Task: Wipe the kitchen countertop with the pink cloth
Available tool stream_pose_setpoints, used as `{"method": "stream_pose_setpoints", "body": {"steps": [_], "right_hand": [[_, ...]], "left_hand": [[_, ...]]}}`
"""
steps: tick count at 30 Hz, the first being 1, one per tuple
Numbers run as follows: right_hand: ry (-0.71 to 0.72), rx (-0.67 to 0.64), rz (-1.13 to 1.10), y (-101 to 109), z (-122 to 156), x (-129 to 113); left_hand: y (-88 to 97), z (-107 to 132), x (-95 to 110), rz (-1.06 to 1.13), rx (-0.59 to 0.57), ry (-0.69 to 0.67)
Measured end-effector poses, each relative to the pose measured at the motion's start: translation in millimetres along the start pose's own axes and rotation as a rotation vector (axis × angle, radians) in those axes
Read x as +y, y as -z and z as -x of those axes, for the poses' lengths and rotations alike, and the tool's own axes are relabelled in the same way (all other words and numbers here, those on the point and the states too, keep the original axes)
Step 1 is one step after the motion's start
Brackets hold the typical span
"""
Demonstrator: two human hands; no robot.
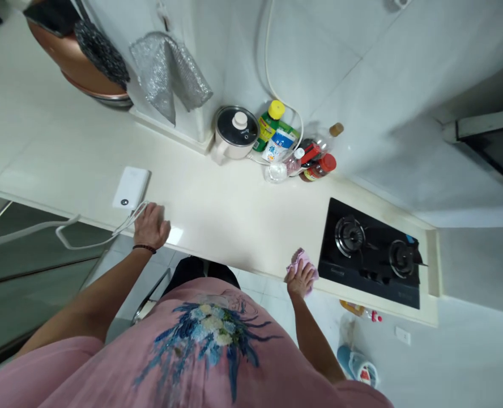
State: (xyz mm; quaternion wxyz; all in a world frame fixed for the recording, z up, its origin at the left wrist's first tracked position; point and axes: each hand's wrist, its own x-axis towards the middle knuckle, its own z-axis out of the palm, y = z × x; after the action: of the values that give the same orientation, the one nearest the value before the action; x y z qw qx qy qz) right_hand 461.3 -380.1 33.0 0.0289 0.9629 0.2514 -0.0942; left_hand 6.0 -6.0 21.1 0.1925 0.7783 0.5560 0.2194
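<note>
My right hand (300, 279) presses down on a pink cloth (298, 256) at the counter's front edge, just left of the stove. Its fingers spread over the bunched cloth, which sticks out around them. At the left, my left hand (150, 224) leans on the front edge of the counter (226, 215), fingers bent and the thumb apart. A white cable (126, 224) runs right beside those fingers; no grip on it shows. Just beyond them lies a white power bank (131, 187). A dark beaded bracelet circles the left wrist.
A black two-burner gas stove (373, 249) is set into the counter at right. Along the wall stand a lidded electric pot (235, 133), a yellow-capped bottle (271, 122), a red-lidded jar (319, 168) and other bottles. A silvery cloth (166, 71) hangs at upper left.
</note>
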Motion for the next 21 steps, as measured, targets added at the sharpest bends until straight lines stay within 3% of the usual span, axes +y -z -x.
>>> {"method": "stream_pose_setpoints", "body": {"steps": [3, 6, 15, 21], "right_hand": [[0.004, 0.043, -0.018, -11.3, -10.9, -0.4], [0.042, 0.055, -0.007, -9.8, -41.1, -9.5], [0.142, 0.051, 0.022, 40.6, -217.1, -55.2], [0.075, 0.052, -0.089, 51.9, -307.9, -90.4]], "left_hand": [[-2.0, -0.9, -1.6, -0.021, 0.003, 0.004], [-4.3, -1.4, -5.7, -0.039, 0.017, -0.011], [-3.9, -3.9, -10.1, -0.096, 0.01, -0.084], [-1.4, -1.7, -4.7, -0.084, -0.022, 0.022]]}}
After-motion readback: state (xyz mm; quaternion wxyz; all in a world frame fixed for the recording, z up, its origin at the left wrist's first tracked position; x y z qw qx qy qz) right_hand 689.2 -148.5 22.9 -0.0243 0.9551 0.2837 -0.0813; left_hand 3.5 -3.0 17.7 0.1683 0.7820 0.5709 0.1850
